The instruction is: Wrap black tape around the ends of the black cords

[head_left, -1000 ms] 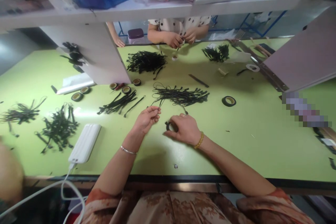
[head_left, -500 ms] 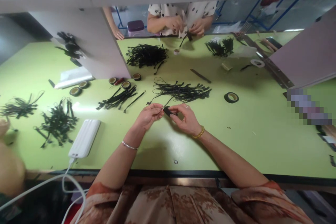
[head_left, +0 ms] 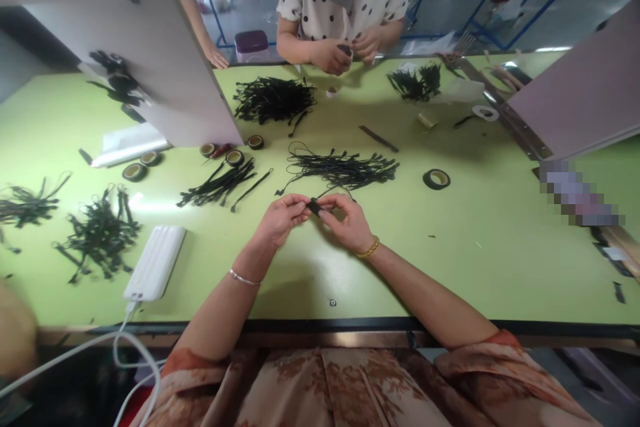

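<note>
Left hand (head_left: 286, 219): fingertips pinched, can't tell on what
Right hand (head_left: 349, 223): grips small black tape roll (head_left: 315, 207)
Tape roll: between both hands
Long white plastic box (head_left: 156, 263): marks too small to read

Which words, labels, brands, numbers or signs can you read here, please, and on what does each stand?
No text is readable.
White rectangular plastic power bank: dark marks at its cable end, too small to read.
Round black tape roll in the right hand: nothing legible.
Pixelated grey-purple patch, far right: unreadable.
</note>
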A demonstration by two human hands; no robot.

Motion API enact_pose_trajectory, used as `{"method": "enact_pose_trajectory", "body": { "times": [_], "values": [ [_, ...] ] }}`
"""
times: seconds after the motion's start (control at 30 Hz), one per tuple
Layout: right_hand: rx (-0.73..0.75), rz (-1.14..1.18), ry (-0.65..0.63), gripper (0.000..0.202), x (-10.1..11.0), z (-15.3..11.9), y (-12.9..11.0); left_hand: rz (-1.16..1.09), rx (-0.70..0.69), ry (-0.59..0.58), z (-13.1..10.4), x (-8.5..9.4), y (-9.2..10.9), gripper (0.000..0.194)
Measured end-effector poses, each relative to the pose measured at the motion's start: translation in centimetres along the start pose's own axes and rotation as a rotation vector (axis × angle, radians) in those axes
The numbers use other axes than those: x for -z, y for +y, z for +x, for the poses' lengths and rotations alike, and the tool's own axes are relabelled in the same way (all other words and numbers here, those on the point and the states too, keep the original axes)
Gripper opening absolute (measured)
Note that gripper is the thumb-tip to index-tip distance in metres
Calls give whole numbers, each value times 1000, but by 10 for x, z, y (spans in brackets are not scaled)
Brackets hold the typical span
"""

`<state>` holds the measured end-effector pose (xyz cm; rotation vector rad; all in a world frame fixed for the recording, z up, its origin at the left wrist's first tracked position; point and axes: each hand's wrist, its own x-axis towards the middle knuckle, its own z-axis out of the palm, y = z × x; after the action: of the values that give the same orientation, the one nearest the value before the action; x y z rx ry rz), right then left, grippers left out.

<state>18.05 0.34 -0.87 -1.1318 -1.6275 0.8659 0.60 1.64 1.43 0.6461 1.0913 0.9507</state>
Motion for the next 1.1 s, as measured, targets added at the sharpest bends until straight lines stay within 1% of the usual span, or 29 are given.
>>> {"method": "enact_pose_trajectory", "body": {
  "times": [0.23, 0.37, 0.5, 0.6, 0.7, 0.97, 1.1],
  "values": [
    [-131, 210, 29, 17, -5, -1, 0, 37, -39, 23, 2, -1, -6, 18],
    [-171, 255, 43, 18, -4, 0, -1, 86, -96, 29, 2, -4, -8, 26],
    [-192, 269, 47, 21, -4, 0, -2, 148, -169, 37, 1, -5, -10, 30],
    [-195, 282, 46, 21, -3, -1, -1, 217, -217, 38, 0, -6, -11, 29],
    [-192, 276, 50, 18, -3, -2, -1, 246, -237, 37, 0, -6, -12, 27],
    [-157, 252, 45, 15, -3, -4, -3, 206, -194, 69, 2, -9, -13, 21],
    [-110, 157, 42, 14, -6, -6, 2, 131, -168, 83, 1, -11, -13, 19]
  ]
}}
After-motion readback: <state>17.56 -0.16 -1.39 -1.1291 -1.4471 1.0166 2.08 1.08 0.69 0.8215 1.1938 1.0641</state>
